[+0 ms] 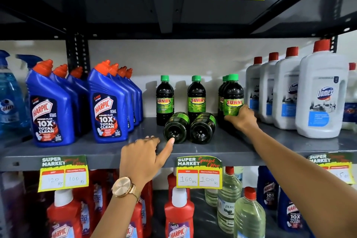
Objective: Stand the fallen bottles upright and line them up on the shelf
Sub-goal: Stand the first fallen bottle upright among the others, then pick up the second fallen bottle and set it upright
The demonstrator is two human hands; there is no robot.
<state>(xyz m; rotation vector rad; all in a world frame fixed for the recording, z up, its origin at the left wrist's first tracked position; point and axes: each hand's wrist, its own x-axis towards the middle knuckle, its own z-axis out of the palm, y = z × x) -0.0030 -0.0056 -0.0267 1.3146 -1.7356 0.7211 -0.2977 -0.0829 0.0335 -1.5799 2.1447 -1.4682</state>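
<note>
While your right hand (242, 119) grips an upright dark green-capped bottle (233, 94) on the grey metal shelf (96, 150), your left hand (144, 155), fingers loose, thumb touches one of two fallen dark bottles (176, 127) lying beside its twin (202, 128).

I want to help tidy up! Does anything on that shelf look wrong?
Yes. Two Sunny bottles, left and right, lie on their sides on the shelf, bottoms facing out, while the others stand upright. The left hand touches one; the right hand grips an upright bottle.
</note>
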